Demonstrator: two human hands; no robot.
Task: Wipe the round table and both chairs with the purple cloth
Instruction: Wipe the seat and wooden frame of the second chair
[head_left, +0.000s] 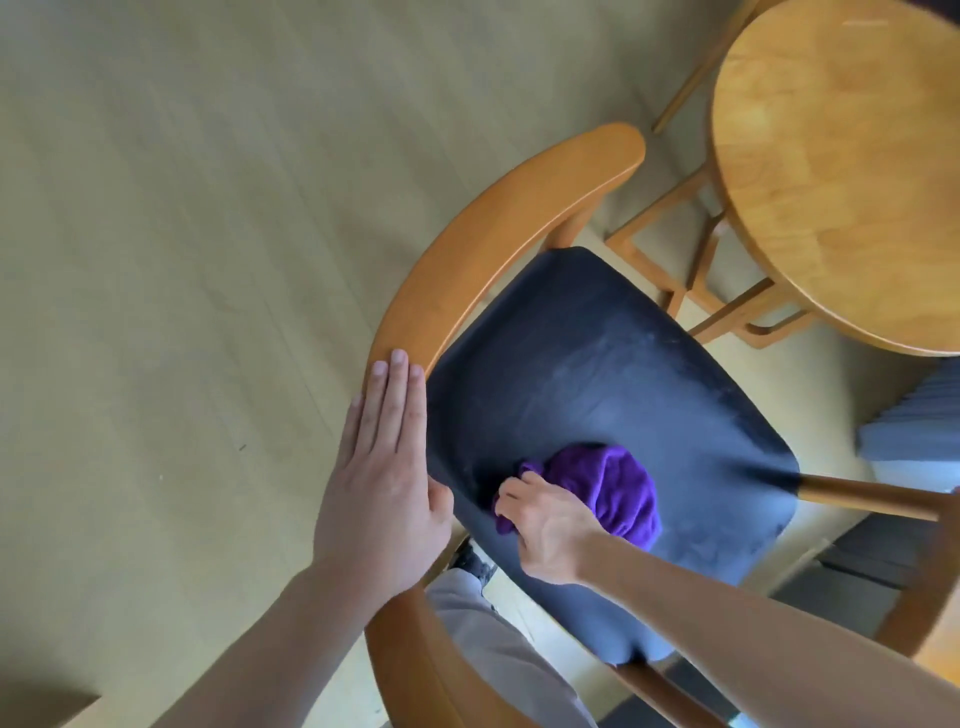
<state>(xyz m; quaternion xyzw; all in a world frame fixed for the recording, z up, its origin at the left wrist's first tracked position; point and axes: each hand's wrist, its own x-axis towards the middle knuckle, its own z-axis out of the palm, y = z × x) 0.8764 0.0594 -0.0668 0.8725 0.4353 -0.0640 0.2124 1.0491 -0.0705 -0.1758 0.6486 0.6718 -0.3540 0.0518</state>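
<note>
purple cloth bunched on chair seat, right hand gripping

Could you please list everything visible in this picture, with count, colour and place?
chair: one, honey-brown curved wooden frame, centre.
seat cushion: one, dark navy, on the chair, with pale dusty smears.
purple cloth: one, bunched on the near part of the seat.
round table: one, light wood, upper right, partly cut off.
floor: pale wood-look, all of the left.
grey ribbed object: one, right edge; cannot tell what it is.
trouser leg: one, light grey, bottom centre.
left hand: flat on the chair's backrest rail.
right hand: gripping the cloth on the seat.
</note>
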